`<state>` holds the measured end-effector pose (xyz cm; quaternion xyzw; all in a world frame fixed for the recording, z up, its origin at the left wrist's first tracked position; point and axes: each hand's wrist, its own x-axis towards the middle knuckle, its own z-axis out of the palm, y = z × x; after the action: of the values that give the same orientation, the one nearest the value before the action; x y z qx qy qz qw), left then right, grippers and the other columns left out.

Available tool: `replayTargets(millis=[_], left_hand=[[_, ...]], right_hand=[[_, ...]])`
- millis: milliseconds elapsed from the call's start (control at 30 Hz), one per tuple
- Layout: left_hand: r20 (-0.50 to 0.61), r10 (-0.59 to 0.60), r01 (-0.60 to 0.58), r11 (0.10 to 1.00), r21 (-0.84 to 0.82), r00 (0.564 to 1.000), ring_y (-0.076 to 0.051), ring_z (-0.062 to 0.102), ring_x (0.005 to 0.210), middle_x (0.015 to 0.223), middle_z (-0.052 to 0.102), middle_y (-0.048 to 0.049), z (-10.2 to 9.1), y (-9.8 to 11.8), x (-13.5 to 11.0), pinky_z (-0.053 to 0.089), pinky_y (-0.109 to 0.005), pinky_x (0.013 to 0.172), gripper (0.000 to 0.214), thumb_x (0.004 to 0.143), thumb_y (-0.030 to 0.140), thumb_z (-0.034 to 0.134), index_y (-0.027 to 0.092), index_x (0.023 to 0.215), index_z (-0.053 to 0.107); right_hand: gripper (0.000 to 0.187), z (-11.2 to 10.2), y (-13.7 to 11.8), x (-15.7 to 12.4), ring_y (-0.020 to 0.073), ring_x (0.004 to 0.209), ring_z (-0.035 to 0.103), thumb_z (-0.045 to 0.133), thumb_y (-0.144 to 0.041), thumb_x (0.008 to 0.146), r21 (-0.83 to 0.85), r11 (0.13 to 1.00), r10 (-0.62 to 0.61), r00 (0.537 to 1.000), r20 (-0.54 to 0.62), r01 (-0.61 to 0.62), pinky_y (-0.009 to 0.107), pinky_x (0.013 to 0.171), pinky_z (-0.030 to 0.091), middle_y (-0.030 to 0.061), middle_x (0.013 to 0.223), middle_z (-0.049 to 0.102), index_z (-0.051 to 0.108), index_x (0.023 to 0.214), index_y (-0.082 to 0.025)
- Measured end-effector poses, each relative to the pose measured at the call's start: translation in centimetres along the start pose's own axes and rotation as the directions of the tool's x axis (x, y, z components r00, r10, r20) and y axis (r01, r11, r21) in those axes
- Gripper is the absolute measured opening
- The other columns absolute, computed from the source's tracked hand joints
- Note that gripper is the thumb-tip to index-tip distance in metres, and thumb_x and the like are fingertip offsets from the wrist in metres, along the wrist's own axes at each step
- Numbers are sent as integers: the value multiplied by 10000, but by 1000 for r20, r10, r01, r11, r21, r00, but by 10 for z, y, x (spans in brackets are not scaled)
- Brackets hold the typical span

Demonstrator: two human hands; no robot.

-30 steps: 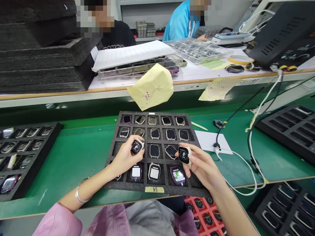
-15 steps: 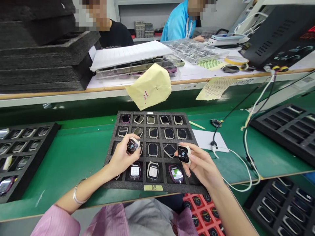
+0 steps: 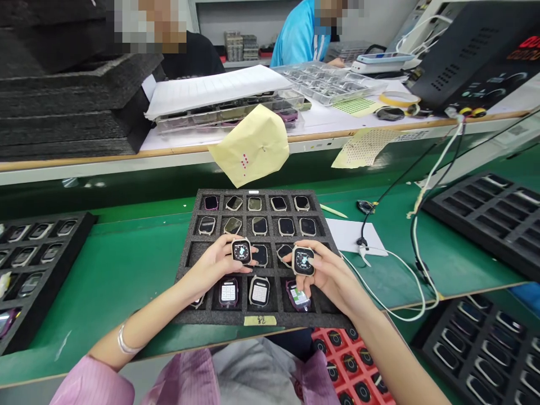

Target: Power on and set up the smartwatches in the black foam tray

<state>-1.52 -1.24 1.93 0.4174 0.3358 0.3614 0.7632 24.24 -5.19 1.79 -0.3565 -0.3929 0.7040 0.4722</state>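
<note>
My left hand (image 3: 220, 260) is closed on a smartwatch body (image 3: 241, 251) with a pale case, its lit screen facing up. In my right hand (image 3: 327, 270) is a second pale smartwatch body (image 3: 302, 261), also lit, with a fingertip at the screen's right side. Both are held above a black foam tray (image 3: 270, 319) whose compartments hold several strapless watches. Along its front row, a purple watch (image 3: 228, 292), a pale watch (image 3: 259, 291) and another purple watch (image 3: 298, 295) show lit screens. My hands partly hide the third row.
More foam trays of watches lie at the left (image 3: 46, 281), right (image 3: 476, 222) and lower right (image 3: 426, 332). A white cable (image 3: 405, 256) crosses the bench beside white paper (image 3: 337, 233). Below the bench edge is a red tray (image 3: 337, 351). Two people sit behind the shelf.
My left hand has moved right and turned its watch to face up. My right hand has shifted left, its watch screen now more level. The view has shifted slightly.
</note>
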Motion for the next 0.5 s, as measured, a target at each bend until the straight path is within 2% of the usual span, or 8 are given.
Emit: replayTargets(millis=[100, 200, 333, 500], left_hand=[[-42, -21, 20, 1000, -15, 999, -256, 689, 890, 1034, 679, -118, 4, 1, 0, 523, -395, 800, 369, 766, 170, 620, 173, 1110, 486], [-50, -49, 48, 999, -24, 998, -242, 694, 845, 937, 694, -102, 6, 1, 0, 530, -371, 758, 361, 782, 173, 586, 163, 1127, 483], [-27, -71, 71, 997, -6, 997, -250, 693, 872, 942, 696, -110, 8, 0, 0, 535, -371, 765, 331, 777, 178, 574, 151, 1099, 502], [7, -49, 49, 998, 26, 999, -248, 689, 896, 977, 697, -106, 7, -1, -1, 537, -386, 789, 304, 785, 184, 564, 165, 1082, 499]], right_hand=[[254, 3, 2, 1, 165, 582, 676, 579, -246, 895, -27, 1000, 2, 1000, -1, -2, 227, 447, 521, 111, 1029, 685, 526, 1141, -206], [353, 7, 3, 0, 186, 606, 690, 576, -228, 880, -71, 997, 13, 1000, -16, -14, 244, 447, 535, 121, 1034, 680, 499, 1223, -195], [430, 10, 3, -1, 219, 658, 714, 584, -222, 859, -105, 994, 8, 1000, -29, -11, 281, 483, 569, 140, 1086, 672, 486, 1276, -190], [386, 9, 5, -3, 225, 656, 725, 584, -212, 863, -124, 992, -7, 999, -33, 3, 279, 491, 572, 135, 1074, 685, 521, 1243, -191]])
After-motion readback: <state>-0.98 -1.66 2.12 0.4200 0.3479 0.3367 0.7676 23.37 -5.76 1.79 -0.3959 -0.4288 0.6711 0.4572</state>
